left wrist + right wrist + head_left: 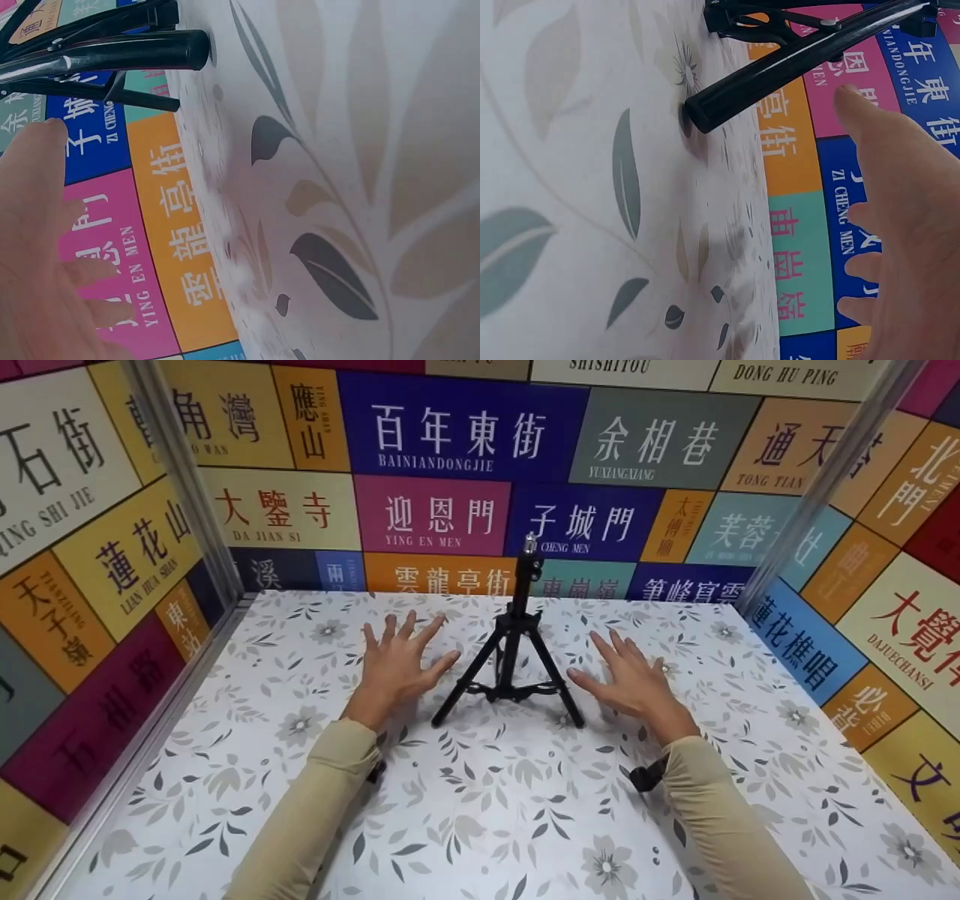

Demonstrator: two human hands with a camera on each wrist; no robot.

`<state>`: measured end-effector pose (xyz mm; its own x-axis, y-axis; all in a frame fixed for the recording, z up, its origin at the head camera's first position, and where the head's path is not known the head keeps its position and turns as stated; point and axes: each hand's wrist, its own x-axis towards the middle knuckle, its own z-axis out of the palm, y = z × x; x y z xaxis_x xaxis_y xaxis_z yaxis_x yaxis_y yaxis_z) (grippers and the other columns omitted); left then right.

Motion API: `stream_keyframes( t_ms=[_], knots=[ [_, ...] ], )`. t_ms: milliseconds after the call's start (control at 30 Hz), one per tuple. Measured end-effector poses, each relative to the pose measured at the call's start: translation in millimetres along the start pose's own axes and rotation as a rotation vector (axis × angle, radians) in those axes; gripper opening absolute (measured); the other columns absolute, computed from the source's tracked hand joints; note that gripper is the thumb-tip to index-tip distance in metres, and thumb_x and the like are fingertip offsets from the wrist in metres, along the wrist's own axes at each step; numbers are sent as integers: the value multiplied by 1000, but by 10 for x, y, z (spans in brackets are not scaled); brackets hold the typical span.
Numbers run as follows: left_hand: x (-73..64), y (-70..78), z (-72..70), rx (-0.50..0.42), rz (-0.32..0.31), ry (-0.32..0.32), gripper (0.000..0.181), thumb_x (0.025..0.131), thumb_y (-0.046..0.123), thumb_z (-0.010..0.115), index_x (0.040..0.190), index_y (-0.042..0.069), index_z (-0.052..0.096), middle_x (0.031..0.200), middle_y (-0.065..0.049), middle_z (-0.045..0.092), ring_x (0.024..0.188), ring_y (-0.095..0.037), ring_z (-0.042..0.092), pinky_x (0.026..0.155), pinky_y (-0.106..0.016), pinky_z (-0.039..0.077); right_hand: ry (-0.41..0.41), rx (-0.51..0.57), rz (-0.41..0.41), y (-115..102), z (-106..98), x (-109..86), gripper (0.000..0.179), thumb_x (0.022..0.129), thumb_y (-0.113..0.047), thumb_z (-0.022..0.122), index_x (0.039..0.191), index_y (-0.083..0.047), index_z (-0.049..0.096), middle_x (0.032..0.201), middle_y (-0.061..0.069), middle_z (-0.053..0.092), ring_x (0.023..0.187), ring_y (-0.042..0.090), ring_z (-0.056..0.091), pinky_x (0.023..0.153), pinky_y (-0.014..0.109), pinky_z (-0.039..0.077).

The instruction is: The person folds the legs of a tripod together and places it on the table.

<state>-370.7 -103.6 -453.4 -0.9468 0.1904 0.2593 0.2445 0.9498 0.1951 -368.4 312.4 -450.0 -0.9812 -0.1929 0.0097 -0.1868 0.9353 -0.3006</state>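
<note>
The fingers (430, 633) of the left hand (394, 666) are spread wide and nearly straight, the thumb stretched out towards the black tripod (510, 656) and stopping just beside its near left leg, with a gap between. Across from it, the right hand (634, 682) is held much the same way, fingers extended and parted, its thumb close to the near right leg but clear of it. So the tripod stands on its own between the two hands, upright on splayed legs, its braces low down and its centre column rising to a silvery tip (531, 542).

Behind the hands come the wrists and the tan sleeves (300, 817), a dark fitting (646, 778) showing under the right cuff. Everything sits over a white tabletop (517, 840) patterned with grey leaves and flowers. Around it, walls (433, 516) of coloured panels carry large characters with lettering beneath many of them, and pale metal posts (180, 472) mark the corners on both sides.
</note>
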Motion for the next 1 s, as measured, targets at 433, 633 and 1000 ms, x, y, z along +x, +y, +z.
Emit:
stream_keyframes(
  t_ms=[433,633,1000],
  knots=[
    [-47,70,-6,-65,98,106,78,105,75,44,172,37,30,176,-14,36,163,-38,35,139,-62,21,157,41,-75,-62,7,47,94,98,-86,44,174,-39,16,183,9,19,165,45,27,122,82,35],
    [-81,120,-25,-118,161,197,73,106,69,50,170,34,37,172,-13,44,157,-39,45,125,-63,47,225,78,-76,-105,-24,63,89,101,-82,45,174,-38,21,181,7,27,164,42,31,124,79,35],
    [-134,201,-38,-176,263,307,67,108,61,55,167,31,44,167,-10,52,149,-34,55,102,-60,65,368,146,-141,-265,-129,60,75,105,-70,53,170,-38,34,173,6,43,158,39,42,123,74,41]
  ],
)
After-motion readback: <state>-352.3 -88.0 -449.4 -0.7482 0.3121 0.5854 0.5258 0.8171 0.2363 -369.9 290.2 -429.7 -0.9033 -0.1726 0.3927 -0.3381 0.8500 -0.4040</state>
